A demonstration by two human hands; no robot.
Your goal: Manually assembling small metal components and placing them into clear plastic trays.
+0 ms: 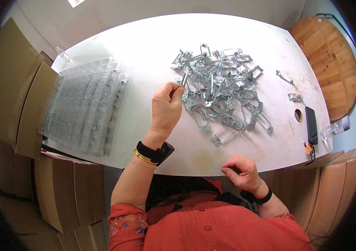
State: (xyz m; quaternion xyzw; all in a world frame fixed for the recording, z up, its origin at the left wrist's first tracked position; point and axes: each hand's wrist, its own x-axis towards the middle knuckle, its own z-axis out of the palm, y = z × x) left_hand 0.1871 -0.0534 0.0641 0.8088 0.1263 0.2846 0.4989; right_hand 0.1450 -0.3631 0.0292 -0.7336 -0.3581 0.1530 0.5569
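Note:
My left hand (167,106) is closed in a pinch at the near left edge of a heap of grey metal brackets (228,90). From its fingertips a narrow metal bracket (184,78) sticks up, partly covered by the fingers. My right hand (242,171) is low over the table's front edge, with thumb and forefinger pinched together. A very thin, pin-like piece (216,168) juts out to the left of that pinch; its kind is too small to make out.
Clear plastic trays (83,104) are stacked at the left of the white table (144,54), by cardboard boxes (14,83). Loose brackets (295,97), a hole (298,115), a phone (311,125) and a clear bottle (335,128) are at the right.

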